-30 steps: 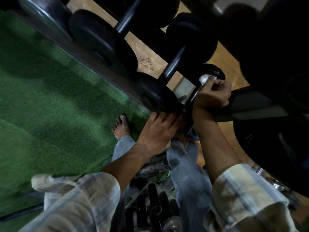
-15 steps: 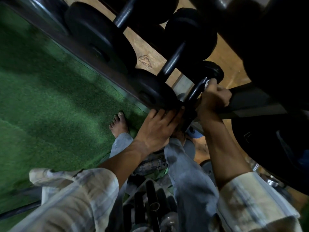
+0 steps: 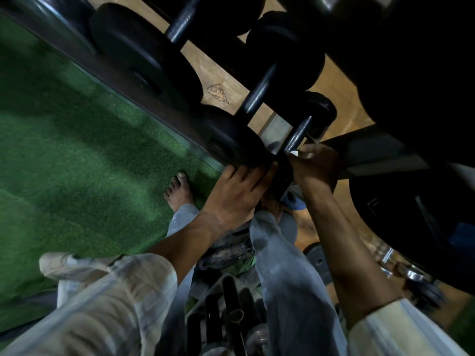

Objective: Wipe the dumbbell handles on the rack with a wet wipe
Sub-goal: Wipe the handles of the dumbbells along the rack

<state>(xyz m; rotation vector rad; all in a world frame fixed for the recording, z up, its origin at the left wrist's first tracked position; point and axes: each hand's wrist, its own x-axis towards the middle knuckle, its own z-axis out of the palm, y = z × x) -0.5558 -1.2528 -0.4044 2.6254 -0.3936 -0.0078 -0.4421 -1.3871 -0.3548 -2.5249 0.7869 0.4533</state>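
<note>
On the far left lies the green grassy floor mat [image 3: 64, 155]. A bare foot [image 3: 181, 192] stands on it, just beside the long dark metal rack rail [image 3: 108, 73]. Big round black dumbbells sit on the rack above the rail.

Next comes the left hand [image 3: 237, 194]. Its fingers are straight and spread, and they press on the round black end of a dumbbell [image 3: 228, 142], near the rail. It holds nothing. It looks like it steadies the weight.

A little to the right is the dark metal dumbbell handle [image 3: 298, 136] that is being cleaned. It is short and slanted, and it looks a bit shiny. Its far end goes into another round black weight [image 3: 317, 111].

The right hand [image 3: 314, 167] is curled tight at the near end of this handle. A small bit of white wet wipe [image 3: 294, 152] peeks out by its fingers, touching the handle. So the hand grips the wipe there.

I think the step in hand is rubbing this one handle, and the hand is at the low end of it.

Next, the hand should slide the wipe up along the handle to the far weight, and turn it so all sides get wet. The other hand should keep pressing so the dumbbell does not roll. After that, the longer dark handle [image 3: 259, 95] just beside it, and the one further up [image 3: 183, 21], look like they need a wipe too.
</note>
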